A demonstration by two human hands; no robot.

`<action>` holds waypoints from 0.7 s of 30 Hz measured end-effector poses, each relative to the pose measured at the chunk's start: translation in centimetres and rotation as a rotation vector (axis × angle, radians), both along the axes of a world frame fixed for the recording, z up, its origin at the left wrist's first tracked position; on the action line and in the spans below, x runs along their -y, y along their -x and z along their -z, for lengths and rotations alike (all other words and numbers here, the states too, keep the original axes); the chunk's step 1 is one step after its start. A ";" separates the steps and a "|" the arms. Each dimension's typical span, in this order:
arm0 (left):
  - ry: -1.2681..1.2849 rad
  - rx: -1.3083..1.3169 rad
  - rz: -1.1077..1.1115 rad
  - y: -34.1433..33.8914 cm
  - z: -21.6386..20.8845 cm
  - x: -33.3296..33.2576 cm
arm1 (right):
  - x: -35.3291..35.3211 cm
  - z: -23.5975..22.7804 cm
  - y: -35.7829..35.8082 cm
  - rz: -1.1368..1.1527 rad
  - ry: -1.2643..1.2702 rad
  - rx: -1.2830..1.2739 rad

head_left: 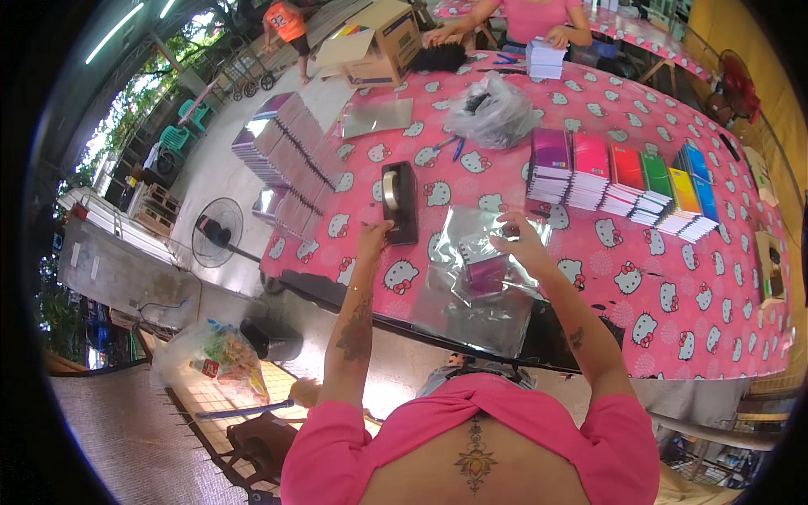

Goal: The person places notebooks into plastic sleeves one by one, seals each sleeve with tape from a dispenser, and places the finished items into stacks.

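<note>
My left hand [374,240] is at the near end of a black tape dispenser [406,202] that carries a roll of pale tape. Its fingers are pinched together, and what they hold is too small to make out. My right hand [523,242] has its fingers curled on the upper right part of a shiny clear plastic sheet [471,316]. Under or inside the plastic, in front of me, lies a purple-and-white spiral notebook [486,273], partly hidden by glare. The plastic reaches the table's near edge.
Tall stacks of spiral notebooks [282,151] stand at the left; colourful notebook stacks [589,168] stand at the right. Beyond are a plastic bag [492,109], blue-handled scissors [457,150], another plastic sheet [379,116] and a cardboard box [374,46]. Across the table a person holds notebooks [545,59].
</note>
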State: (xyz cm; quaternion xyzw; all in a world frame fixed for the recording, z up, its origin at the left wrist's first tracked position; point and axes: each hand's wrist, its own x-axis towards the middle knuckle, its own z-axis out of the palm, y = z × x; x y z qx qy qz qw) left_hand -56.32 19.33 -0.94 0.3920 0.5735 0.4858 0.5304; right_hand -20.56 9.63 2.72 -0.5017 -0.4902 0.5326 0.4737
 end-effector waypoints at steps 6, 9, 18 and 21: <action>-0.361 -0.276 -0.091 -2.3 2.3 2.8 | 0.1 0.3 -0.3 0.025 -0.005 0.004; -0.043 0.420 -0.129 -1.3 2.8 4.9 | 0.3 -0.6 0.6 0.018 -0.008 0.011; -0.749 -1.008 0.763 -8.6 -12.8 3.5 | 0.6 0.2 1.0 0.117 -0.053 0.009; -0.955 -1.052 1.262 -15.2 -15.6 1.0 | 0.4 0.2 0.7 0.114 -0.031 -0.034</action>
